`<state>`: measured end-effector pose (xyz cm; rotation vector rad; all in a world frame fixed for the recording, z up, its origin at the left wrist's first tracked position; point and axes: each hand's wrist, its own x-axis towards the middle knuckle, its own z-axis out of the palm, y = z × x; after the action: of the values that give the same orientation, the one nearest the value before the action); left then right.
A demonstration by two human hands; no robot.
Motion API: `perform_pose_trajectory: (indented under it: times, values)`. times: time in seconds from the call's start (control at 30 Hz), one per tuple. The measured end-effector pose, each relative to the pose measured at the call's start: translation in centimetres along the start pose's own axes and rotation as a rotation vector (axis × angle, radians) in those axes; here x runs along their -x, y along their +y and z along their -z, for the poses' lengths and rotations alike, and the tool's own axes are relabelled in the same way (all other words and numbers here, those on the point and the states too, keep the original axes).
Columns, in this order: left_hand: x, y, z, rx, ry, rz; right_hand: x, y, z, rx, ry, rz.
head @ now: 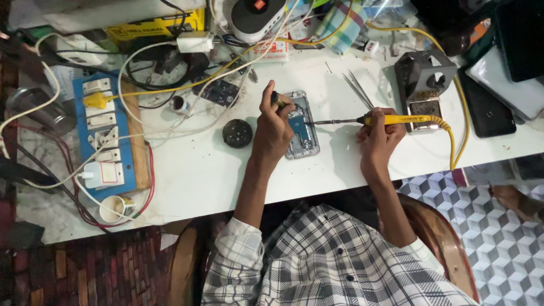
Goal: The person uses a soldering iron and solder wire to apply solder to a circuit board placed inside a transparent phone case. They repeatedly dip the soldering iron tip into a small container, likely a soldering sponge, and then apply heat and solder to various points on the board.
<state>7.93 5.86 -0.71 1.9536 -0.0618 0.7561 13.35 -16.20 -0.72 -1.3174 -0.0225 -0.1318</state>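
Here, a yellow box point(153, 25) lies at the table's point(226, 170) back; the right hand point(378, 136) grips a soldering iron point(391, 119) (tip on the phone point(302, 126)), and the left hand point(273, 127) pinches a small tool point(277, 101) above it.

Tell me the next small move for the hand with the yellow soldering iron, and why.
Probably ease the soldering iron tip a touch further left onto the board of the opened phone. The right hand grips the yellow handle, its tip sits at the phone's edge, and the left hand steadies the phone with a small tool.

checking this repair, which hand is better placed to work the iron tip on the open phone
Probably right: the right hand grips the yellow soldering iron, tip at the open phone; the left hand rests on it.
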Motion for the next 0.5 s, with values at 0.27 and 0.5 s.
perform_pose_trajectory:
  times: [0.27, 0.5]
  values:
    - [0.06, 0.25, 0.26, -0.003, -0.001, -0.017, -0.18, 0.26, -0.01, -0.044, 0.052, -0.053]
    - [0.12, 0.45, 0.12, -0.009, 0.004, -0.007, -0.33, 0.32, -0.01, -0.034, 0.049, -0.078]
